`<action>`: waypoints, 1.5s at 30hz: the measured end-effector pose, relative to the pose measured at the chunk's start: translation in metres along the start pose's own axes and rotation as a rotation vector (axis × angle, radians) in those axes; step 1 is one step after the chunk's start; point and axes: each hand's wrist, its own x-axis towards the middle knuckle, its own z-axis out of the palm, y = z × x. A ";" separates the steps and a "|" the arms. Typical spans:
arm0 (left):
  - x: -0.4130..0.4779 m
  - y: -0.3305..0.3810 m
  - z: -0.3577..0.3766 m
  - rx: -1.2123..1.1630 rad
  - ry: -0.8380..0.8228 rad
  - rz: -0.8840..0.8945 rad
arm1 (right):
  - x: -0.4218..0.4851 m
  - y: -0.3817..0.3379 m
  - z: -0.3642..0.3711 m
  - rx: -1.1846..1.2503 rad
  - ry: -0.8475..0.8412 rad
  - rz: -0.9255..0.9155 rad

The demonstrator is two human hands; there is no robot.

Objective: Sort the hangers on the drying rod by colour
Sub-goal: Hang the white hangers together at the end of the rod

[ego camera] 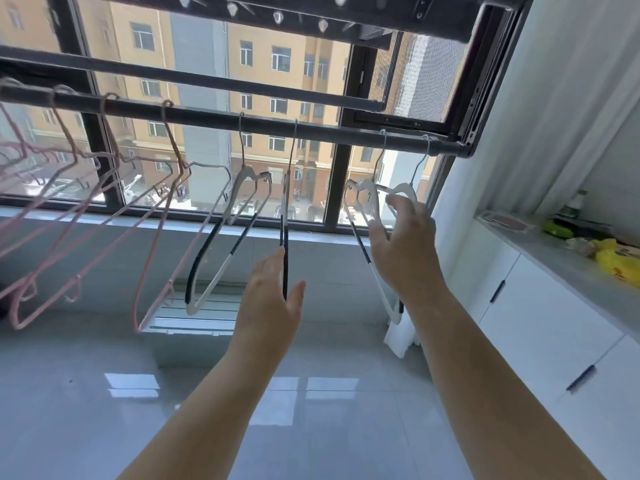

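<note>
A dark drying rod (263, 123) runs across the window. Several pink hangers (104, 216) hang along its left part. To their right hangs a white-and-black hanger (221, 268), then another one seen edge-on (284, 216). Two white hangers (367, 197) hang near the rod's right end. My left hand (273, 299) is raised with fingers apart right in front of the edge-on hanger's lower end; I cannot tell whether it touches it. My right hand (403, 244) is at the two white hangers, fingers spread over their shoulders, not clearly closed on either.
A second rod (194, 79) runs higher behind the first. A white cabinet (540, 306) stands along the right wall, with a yellow bag (616, 259) and a bottle (575, 202) on top. The window sill (138, 221) lies behind the hangers, glossy floor below.
</note>
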 end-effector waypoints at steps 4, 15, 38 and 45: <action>-0.003 -0.012 -0.004 -0.076 -0.036 -0.047 | -0.022 -0.033 0.029 0.238 -0.318 0.006; 0.001 -0.034 -0.016 -0.253 -0.141 -0.075 | -0.043 -0.067 0.079 0.709 -0.519 0.497; 0.005 -0.008 0.001 -0.438 -0.261 0.071 | -0.045 -0.049 0.051 0.758 -0.237 0.567; -0.003 -0.003 0.008 -0.466 -0.260 0.061 | -0.048 -0.040 0.048 0.759 -0.260 0.619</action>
